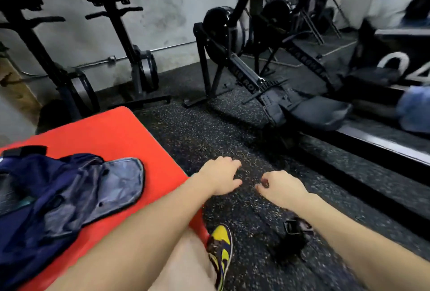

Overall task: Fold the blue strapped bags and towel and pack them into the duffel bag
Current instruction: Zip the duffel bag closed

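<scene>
My left hand (221,177) hung at the centre of the frame above the speckled floor (204,132), fingers loosely curled and holding nothing; my right hand (280,188) was just beside it, a little lower and to the right, fingers bent inward, thumb and forefinger close together, and I could not tell whether they pinched anything, the frame being blurred there; the two hands were near each other but apart. The duffel (46,202), dark blue, lay crumpled at the lower left of the frame on the red pad (116,134), its pale lining (121,176) turned out toward the pad's right edge; a black strap (25,150) showed at its upper left. A blue cloth (413,109) lay at the right edge of the frame, on the rail of a rower (256,76); whether it was a bag or the towel I could not tell. My yellow shoe (221,251) stood on the floor at the lower centre; a small black thing (294,229) lay on the floor just under my right forearm; more black machines (116,23) stood against the grey wall (167,11) in the upper left.
</scene>
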Demonstrator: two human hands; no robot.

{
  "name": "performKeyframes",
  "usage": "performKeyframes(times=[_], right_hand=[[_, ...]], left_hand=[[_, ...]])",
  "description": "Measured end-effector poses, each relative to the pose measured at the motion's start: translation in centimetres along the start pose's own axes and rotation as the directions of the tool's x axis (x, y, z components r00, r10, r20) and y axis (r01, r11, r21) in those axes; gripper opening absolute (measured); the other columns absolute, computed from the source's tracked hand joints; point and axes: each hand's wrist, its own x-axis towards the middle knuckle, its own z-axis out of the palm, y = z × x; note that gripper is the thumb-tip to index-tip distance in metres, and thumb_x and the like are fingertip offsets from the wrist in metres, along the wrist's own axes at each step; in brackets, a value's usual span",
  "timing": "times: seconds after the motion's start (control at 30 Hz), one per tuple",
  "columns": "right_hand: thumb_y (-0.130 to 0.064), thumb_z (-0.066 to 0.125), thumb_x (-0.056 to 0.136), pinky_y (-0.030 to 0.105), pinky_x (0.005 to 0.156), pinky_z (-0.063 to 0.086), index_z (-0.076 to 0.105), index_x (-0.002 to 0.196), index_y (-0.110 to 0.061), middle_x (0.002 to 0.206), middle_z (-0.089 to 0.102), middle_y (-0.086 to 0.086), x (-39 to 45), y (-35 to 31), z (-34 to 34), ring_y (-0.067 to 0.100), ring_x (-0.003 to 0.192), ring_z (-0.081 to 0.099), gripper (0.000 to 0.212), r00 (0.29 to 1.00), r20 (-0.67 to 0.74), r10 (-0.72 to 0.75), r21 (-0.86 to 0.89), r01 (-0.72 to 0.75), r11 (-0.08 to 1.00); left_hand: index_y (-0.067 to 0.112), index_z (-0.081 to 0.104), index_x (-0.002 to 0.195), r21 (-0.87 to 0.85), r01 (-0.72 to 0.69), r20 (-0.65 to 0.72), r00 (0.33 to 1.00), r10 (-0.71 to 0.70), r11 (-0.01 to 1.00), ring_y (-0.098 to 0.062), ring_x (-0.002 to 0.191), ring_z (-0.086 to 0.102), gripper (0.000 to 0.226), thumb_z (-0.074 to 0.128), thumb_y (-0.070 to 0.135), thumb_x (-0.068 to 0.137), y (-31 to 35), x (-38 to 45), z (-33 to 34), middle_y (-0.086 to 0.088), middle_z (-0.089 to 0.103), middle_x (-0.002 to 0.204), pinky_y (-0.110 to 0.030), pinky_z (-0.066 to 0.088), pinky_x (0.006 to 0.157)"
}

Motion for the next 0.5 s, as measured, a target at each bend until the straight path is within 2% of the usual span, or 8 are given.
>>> performKeyframes(times=[0.13,0.27,0.37,0.5], right_hand=[[-0.055,0.054,0.09,0.035,0.081,0.051,0.064,0.107,-0.023,0.109,0.068,0.002,-1.0,6.5,4.4,0.027,0.105,0.064,0.037,0.987,0.106,0.119,-0.061,-0.113,0.992],[-0.05,0.055,0.09,0.039,0.088,0.053,0.057,0.12,-0.022,0.119,0.064,0.004,-1.3,11.7,9.4,0.028,0.113,0.059,0.041,0.956,0.216,0.201,-0.062,-0.192,0.979],[-0.05,0.059,0.088,0.042,0.091,0.049,0.045,0.134,-0.023,0.13,0.054,0.005,-0.4,15.6,13.2,0.03,0.121,0.052,0.054,0.923,0.265,0.28,-0.065,-0.272,0.96],[-0.055,0.069,0.079,0.048,0.098,0.048,0.026,0.149,-0.032,0.152,0.035,0.003,1.4,19.3,17.0,0.032,0.131,0.043,0.085,0.893,0.316,0.32,-0.035,-0.326,0.945]], left_hand=[[0.018,0.041,0.142,-0.059,-0.059,0.209,0.975,0.07,0.997,-0.035,0.127,0.05,0.066,0.064,0.049,0.089,6.3,3.5,6.3,-0.013,0.051,0.136,-0.049,0.047,0.102],[0.017,0.037,0.143,-0.102,-0.069,0.331,0.938,0.1,0.992,-0.036,0.126,0.049,0.068,0.068,0.042,0.088,10.1,5.8,12.0,-0.014,0.05,0.134,-0.051,0.048,0.098],[0.019,0.027,0.152,-0.115,-0.049,0.39,0.916,0.09,0.992,-0.036,0.126,0.047,0.076,0.068,0.038,0.09,11.7,7.7,15.8,-0.013,0.047,0.137,-0.05,0.048,0.094],[0.02,0.017,0.155,-0.172,-0.029,0.427,0.899,0.101,0.985,-0.035,0.128,0.044,0.079,0.064,0.035,0.094,11.8,9.7,19.8,-0.013,0.042,0.141,-0.052,0.048,0.097]])
